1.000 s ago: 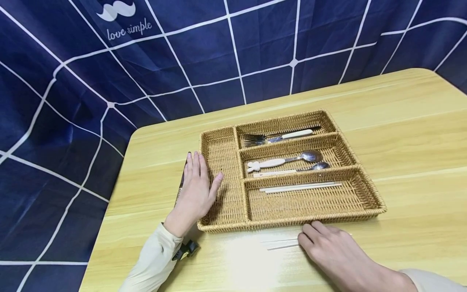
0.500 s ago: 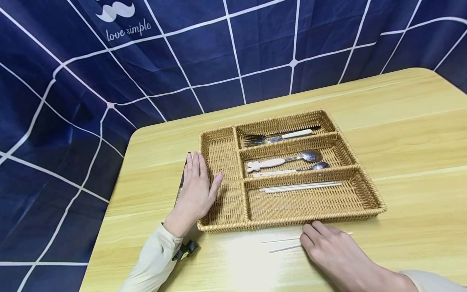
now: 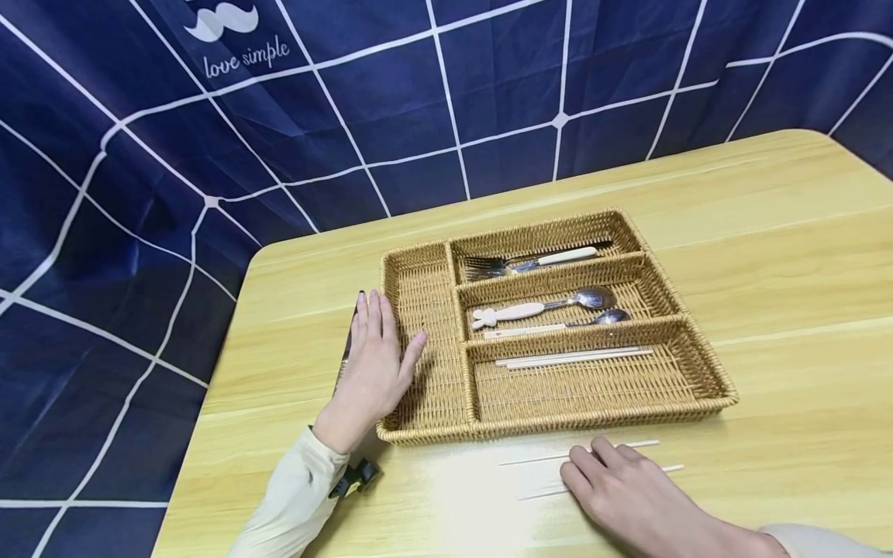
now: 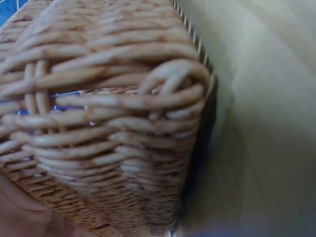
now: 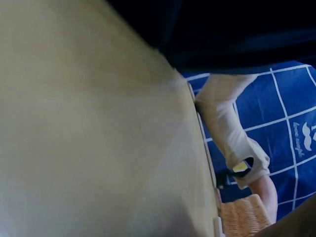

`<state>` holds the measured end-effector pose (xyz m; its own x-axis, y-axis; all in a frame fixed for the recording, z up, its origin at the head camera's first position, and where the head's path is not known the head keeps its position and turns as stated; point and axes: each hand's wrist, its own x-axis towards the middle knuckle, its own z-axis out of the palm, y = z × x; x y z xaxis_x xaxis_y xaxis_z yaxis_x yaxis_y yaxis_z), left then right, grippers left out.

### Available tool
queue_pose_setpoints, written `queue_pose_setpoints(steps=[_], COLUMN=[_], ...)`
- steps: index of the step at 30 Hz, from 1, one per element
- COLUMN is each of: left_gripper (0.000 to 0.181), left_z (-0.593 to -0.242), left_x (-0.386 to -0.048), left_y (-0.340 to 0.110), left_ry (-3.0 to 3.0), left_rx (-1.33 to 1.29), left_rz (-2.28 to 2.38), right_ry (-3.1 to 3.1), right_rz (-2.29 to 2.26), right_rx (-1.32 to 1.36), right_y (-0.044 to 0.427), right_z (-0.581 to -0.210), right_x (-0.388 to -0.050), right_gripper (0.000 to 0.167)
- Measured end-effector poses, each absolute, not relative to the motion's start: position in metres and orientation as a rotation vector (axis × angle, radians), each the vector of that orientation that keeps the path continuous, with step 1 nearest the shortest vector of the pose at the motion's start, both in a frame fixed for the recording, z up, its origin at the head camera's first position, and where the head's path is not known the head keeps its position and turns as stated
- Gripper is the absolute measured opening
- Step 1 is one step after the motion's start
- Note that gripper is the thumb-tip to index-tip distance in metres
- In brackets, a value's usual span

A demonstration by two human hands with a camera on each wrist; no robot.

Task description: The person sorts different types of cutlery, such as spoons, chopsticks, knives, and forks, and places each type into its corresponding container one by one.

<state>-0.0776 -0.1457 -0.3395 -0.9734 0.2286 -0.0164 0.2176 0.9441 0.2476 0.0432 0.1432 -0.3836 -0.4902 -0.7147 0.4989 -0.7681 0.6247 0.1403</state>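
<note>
My left hand rests with straight fingers over the left side of a wicker cutlery tray, thumb spread over its long left compartment. In the left wrist view the woven wall fills much of the picture. My right hand is low in front of the tray, fingers curled down over two white chopsticks lying apart. The farther chopstick passes at the fingertips. The nearer chopstick runs beneath the hand, apparently pinched; the thumb is hidden. The right wrist view shows mostly tabletop.
Forks with dark and white handles lie in the tray's back compartment. Two spoons occupy the middle one, and more white chopsticks the front one. A dark narrow shape shows left of my left hand. A blue curtain hangs behind the table.
The two chopsticks beneath my right hand have spread apart, the nearer one shifting toward me. My right hand has moved slightly left and nearer. The left hand and tray stay put.
</note>
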Motion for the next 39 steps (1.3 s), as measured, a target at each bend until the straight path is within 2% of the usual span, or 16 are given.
queue_pose_setpoints(steps=[2,6,14,19,23,30,35,39], left_gripper=[0.079,0.079,0.080,0.080,0.080,0.079,0.076,0.069], left_z=[-0.339,-0.337,-0.340,-0.340,-0.340,-0.338,-0.339,-0.339], left_x=[-0.078,-0.077,-0.076,-0.076,-0.076,-0.078,-0.076,-0.076], left_y=[-0.146,-0.145,-0.147,-0.147,-0.146,-0.145,-0.147,-0.147], left_ry=[3.058,3.052,3.075,3.077,3.072,3.056,3.047,3.054], left_rx=[0.356,0.359,0.362,0.372,0.373,0.364,0.378,0.411], left_rz=[0.384,0.390,0.350,0.370,0.375,0.385,0.365,0.362], right_ry=[-2.321,-2.317,-2.287,-2.323,-2.391,-2.527,-2.721,-2.771], right_rz=[0.111,0.097,0.052,0.103,0.163,0.193,0.168,0.199], right_rx=[1.169,1.176,1.161,1.114,1.098,1.081,1.036,1.031], right_y=[0.141,0.140,0.140,0.140,0.142,0.147,0.151,0.155], right_z=[-0.386,-0.382,-0.337,-0.322,-0.318,-0.314,-0.311,-0.312], right_x=[0.044,0.045,0.036,0.023,0.014,0.002,-0.008,-0.021], right_gripper=[0.039,0.047,0.039,0.036,0.041,0.038,0.049,0.044])
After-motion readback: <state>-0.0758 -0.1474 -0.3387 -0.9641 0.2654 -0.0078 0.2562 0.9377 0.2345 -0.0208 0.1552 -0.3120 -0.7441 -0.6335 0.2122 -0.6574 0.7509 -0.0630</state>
